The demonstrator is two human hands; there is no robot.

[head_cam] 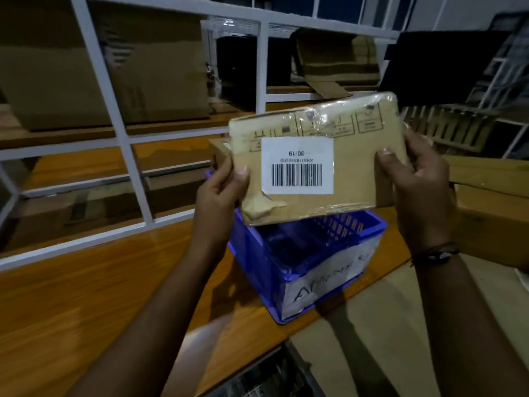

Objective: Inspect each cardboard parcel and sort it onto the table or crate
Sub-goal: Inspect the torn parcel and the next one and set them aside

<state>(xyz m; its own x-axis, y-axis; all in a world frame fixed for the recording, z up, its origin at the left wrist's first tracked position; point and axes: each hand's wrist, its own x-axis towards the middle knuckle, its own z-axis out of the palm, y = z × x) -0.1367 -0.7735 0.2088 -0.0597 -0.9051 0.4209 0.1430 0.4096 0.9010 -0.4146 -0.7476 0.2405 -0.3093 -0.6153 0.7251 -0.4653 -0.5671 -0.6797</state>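
Parcel [355,173]: flat cardboard pkg in clear wrap, held up in front of the person, directly over the blue crate [252,253] and not touching it. Its white barcode label [297,165] faces the camera upside down, w/ a crumpled patch of cardboard just below the label's lower-left corner.

The left hand [220,196] grips the parcel's left edge, thumb on the front and fingers behind. The right hand [415,184] grips the right edge the same way.

Step in hand is prob. inspection; this parcel is not yet sorted. The next move calls for a verdict on its condition, then either lowering it into the crate or setting it on the table [100,296].

The crate sits on the wooden table near its edge, w/ a handwritten paper sheet [329,279] on its near wall. Its interior is dark, so contents can't be made out.

Beyond is a white rack [123,133] w/ large cartons [86,75] on its shelves. More boxes [492,219] lie to the right.
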